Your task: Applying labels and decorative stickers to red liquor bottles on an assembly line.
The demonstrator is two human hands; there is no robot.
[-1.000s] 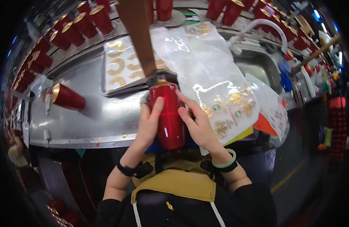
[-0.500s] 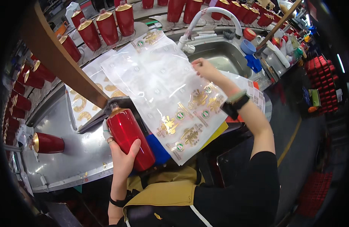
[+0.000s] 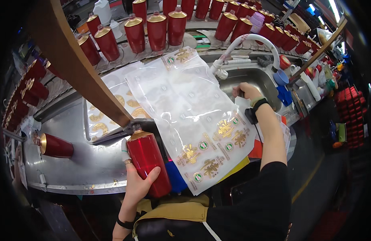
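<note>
My left hand (image 3: 140, 181) is wrapped round a glossy red bottle (image 3: 148, 158) with a gold shoulder, thumb across its front. The bottle leans, its neck close to the metal bracket at the foot of a wooden post. To its right lies a stack of clear decal sheets (image 3: 185, 108) printed with gold characters and small green round marks. Just past the sheets' right edge, over the near side of the sink (image 3: 270, 82), my right hand (image 3: 248, 91) has its fingers curled closed. I cannot make out what, if anything, is between them.
The wooden post (image 3: 79, 64) slants across the left side. A tray of gold decals (image 3: 97, 116) and a red bottle on its side (image 3: 56, 145) lie on the metal worktop. A white curved faucet (image 3: 249, 37) stands by the sink. Red bottles (image 3: 157, 31) line the conveyor behind.
My right hand has left the decal sheets' right edge for the sink's near side. My left hand still grips the bottle. The whole view has shifted.
</note>
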